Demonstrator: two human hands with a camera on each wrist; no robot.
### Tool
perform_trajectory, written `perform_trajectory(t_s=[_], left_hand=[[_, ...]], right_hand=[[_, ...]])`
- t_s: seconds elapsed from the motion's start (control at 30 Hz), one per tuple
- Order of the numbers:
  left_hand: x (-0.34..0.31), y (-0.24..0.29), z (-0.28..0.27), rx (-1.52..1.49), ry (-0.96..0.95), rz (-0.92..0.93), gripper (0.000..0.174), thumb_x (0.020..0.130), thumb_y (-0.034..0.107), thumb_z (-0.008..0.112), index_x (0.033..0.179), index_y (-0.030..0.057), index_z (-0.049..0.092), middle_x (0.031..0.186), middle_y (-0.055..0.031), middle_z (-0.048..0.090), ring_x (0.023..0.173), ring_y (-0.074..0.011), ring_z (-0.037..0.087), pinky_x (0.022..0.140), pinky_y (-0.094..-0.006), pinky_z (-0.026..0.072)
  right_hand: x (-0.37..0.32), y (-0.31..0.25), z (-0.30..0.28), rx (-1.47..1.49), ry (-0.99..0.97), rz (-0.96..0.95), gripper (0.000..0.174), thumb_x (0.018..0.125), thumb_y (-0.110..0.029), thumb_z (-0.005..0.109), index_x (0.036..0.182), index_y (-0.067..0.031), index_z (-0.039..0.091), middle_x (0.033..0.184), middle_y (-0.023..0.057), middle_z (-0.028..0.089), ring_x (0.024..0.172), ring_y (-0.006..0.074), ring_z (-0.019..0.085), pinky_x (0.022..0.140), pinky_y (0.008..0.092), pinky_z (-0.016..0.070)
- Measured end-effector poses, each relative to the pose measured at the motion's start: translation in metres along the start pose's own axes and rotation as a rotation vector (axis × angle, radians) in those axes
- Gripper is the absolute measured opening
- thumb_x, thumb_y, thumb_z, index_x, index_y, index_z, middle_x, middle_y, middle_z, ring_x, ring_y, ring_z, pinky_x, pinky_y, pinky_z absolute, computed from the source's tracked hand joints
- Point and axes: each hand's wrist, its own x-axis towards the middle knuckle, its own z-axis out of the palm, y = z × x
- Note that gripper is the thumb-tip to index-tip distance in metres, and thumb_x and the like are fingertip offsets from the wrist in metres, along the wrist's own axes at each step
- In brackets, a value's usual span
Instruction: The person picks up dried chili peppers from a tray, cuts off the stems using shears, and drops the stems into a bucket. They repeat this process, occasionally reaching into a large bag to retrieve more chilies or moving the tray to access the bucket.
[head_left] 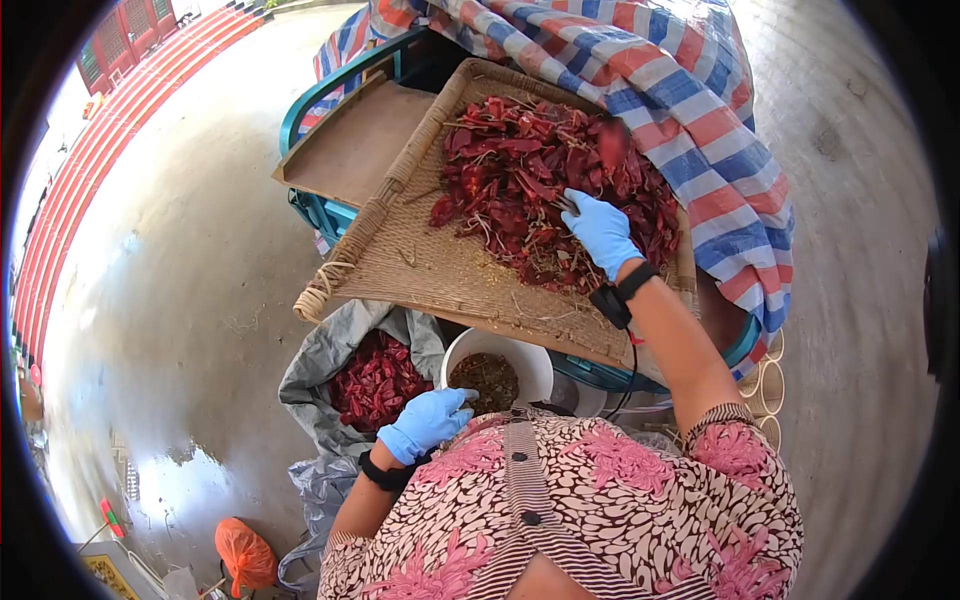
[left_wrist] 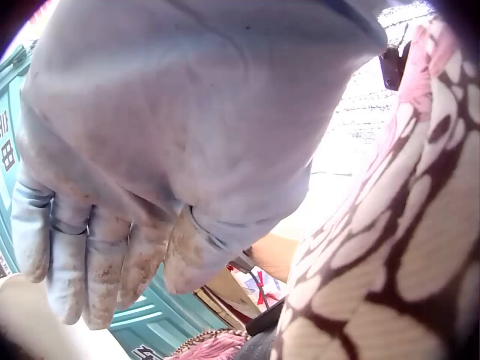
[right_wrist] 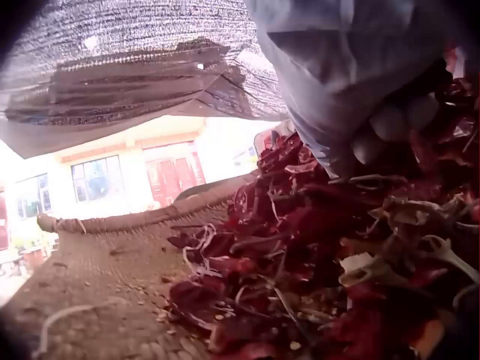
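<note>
Crisp, dark-red dried chili peppers lie heaped on the rectangular tan woven tray. Right blue-gloved hand: grip curled at the heap; whether it pinches a pepper cannot be told. Left blue-gloved hand: grip relaxed, fingers extended, near the round white bucket at the tray's near edge.

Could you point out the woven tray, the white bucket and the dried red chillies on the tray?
Woven tray [head_left: 372,262]: head view, bare weave at its left.
White bucket [head_left: 536,370]: head view, inner wall, right side.
Dried red chillies [head_left: 535,172]: head view, middle of the heap.
</note>
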Motion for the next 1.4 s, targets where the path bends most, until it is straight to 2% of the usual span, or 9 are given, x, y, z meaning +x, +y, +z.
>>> perform_trajectory(t_s=[0.17,0.4,0.63,0.8,0.97,1.03,1.17,1.3,1.4], left_hand=[[0.001,0.002,0.001,0.015,0.016,-0.005,0.035,0.091,0.022,0.057,0.122,0.0069,0.059,0.1,-0.0198,0.066,0.09,-0.0362,0.064,0.079,-0.0427,0.0509],[-0.025,-0.002,0.002,-0.133,0.034,-0.169,0.03,0.089,0.024,0.06,0.113,0.0066,0.065,0.097,-0.0198,0.067,0.09,-0.0366,0.065,0.077,-0.0419,0.0521],[-0.01,0.0,-0.008,-0.059,0.006,-0.019,0.034,0.09,0.024,0.059,0.118,0.0072,0.062,0.101,-0.0185,0.067,0.092,-0.0361,0.064,0.079,-0.0421,0.0519],[0.007,0.013,-0.015,-0.039,0.008,0.096,0.034,0.092,0.02,0.058,0.124,0.0088,0.06,0.099,-0.0177,0.067,0.088,-0.0355,0.065,0.077,-0.0403,0.052],[0.006,0.03,-0.031,-0.331,0.05,-0.024,0.034,0.095,0.01,0.055,0.129,0.0081,0.057,0.102,-0.0112,0.07,0.094,-0.0204,0.068,0.083,-0.0314,0.0517],[0.01,0.036,-0.038,-0.706,0.06,0.023,0.046,0.096,0.009,0.054,0.142,0.0065,0.045,0.12,-0.0097,0.063,0.109,-0.0161,0.059,0.094,-0.029,0.0456],[0.043,0.063,-0.069,-0.588,0.241,0.156,0.061,0.095,0.011,0.057,0.149,0.0059,0.031,0.139,-0.0129,0.048,0.128,-0.0197,0.045,0.109,-0.0327,0.0322],[0.084,0.068,-0.069,-0.375,0.419,0.302,0.069,0.092,0.026,0.062,0.149,0.0042,0.029,0.146,-0.0163,0.04,0.134,-0.0283,0.039,0.113,-0.0381,0.027],[0.096,0.073,-0.056,-0.791,0.431,0.337,0.054,0.096,0.012,0.054,0.146,0.0035,0.036,0.142,-0.0159,0.046,0.128,-0.0267,0.047,0.108,-0.0357,0.0352]], right_hand=[[-0.003,0.009,0.009,-0.146,-0.231,0.039,0.029,0.088,-0.035,0.058,0.101,-0.0085,0.063,0.092,0.0178,0.067,0.09,0.0378,0.064,0.077,0.0468,0.0489],[-0.041,0.017,-0.034,0.106,-0.531,0.007,0.038,0.086,-0.039,0.062,0.102,-0.0053,0.066,0.095,0.0172,0.067,0.089,0.0333,0.065,0.077,0.0399,0.0487],[0.005,0.019,-0.004,0.439,0.215,0.265,0.054,0.085,-0.051,0.064,0.111,-0.0036,0.062,0.102,0.0179,0.069,0.096,0.0347,0.065,0.083,0.0403,0.0487],[0.017,-0.011,-0.009,0.058,0.016,0.28,0.044,0.087,-0.044,0.061,0.113,-0.0093,0.063,0.1,0.0159,0.07,0.092,0.0345,0.066,0.079,0.044,0.0501],[-0.014,0.001,-0.007,0.344,0.36,0.059,0.033,0.089,-0.031,0.065,0.109,-0.0053,0.065,0.083,0.0107,0.07,0.073,0.0251,0.067,0.065,0.0356,0.0497],[-0.042,-0.032,-0.036,1.03,0.08,0.115,0.02,0.092,-0.022,0.065,0.101,-0.005,0.067,0.068,0.0032,0.062,0.056,0.0128,0.056,0.052,0.0273,0.043],[-0.091,-0.081,-0.069,1.33,-0.269,0.303,0.007,0.092,-0.017,0.065,0.089,-0.0116,0.063,0.055,-0.0057,0.045,0.043,0.0034,0.035,0.04,0.0236,0.0249],[-0.121,-0.121,-0.075,1.479,-0.423,0.461,0.007,0.092,-0.018,0.066,0.09,-0.0121,0.064,0.058,-0.0066,0.049,0.045,0.003,0.038,0.041,0.0221,0.0262],[-0.134,-0.116,-0.055,1.456,-0.502,0.361,0.015,0.09,-0.014,0.068,0.103,-0.0078,0.066,0.064,-0.0064,0.053,0.052,0.0023,0.044,0.045,0.0197,0.0315]])
